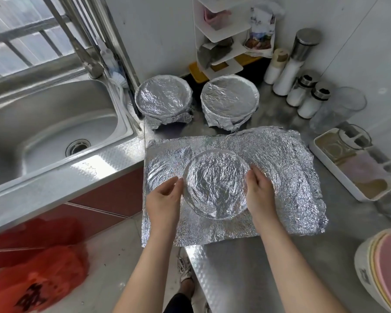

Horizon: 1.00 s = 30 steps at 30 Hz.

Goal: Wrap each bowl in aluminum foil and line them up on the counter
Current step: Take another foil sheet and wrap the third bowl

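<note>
Steel table by sink: clear bowl centred on foil sheet.
Right hand cups its rim at 3 o'clock; left hand at 9, grip unclear. Foil looks flimsy; lift by edges.

The counter bears a foil sheet and two wrapped bowls (side by side).

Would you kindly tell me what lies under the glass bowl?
A crumpled foil sheet, visible through the clear bowl and spread around it. The steel counter below the sheet is covered there.
</note>
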Available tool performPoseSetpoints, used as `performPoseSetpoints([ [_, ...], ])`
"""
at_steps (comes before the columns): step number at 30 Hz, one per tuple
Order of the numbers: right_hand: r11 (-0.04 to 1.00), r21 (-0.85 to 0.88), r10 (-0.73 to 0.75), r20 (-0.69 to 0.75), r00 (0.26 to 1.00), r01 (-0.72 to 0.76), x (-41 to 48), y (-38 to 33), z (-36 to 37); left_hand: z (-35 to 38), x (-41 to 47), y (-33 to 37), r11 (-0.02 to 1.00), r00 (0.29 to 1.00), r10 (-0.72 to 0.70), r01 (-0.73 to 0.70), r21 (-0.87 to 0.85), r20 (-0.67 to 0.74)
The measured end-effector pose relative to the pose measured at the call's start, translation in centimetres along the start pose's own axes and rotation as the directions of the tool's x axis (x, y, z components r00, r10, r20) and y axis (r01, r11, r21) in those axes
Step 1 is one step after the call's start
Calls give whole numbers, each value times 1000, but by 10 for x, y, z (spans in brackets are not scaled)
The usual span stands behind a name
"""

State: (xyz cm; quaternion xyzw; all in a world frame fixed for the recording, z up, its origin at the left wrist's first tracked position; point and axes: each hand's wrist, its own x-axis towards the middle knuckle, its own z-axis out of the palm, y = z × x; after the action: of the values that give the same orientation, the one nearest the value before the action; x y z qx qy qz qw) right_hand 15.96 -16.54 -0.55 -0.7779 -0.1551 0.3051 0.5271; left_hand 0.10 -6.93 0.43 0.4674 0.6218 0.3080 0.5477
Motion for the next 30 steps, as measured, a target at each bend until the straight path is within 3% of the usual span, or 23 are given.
performPoseSetpoints([
  [6, 1000, -6, -4, -20, 1000, 4, 0, 1, 3, 0, 2, 8, 998, 1000, -26, 26, 50, -6],
  [13, 1000, -23, -23, -63, 998, 22, 2, 4, 10, 1, 3, 14, 961, 999, 35, -29, 276, -20],
  [23, 999, 44, -10, -59, 998, 12, -5, -6, 10, 5, 0, 19, 910, 997, 71, -55, 412, -24],
  [30, 958, 286, 42, -98, 994, -13, -5, -34, -6, 21, 9, 35, 926, 986, 159, -168, 338, 55],
])
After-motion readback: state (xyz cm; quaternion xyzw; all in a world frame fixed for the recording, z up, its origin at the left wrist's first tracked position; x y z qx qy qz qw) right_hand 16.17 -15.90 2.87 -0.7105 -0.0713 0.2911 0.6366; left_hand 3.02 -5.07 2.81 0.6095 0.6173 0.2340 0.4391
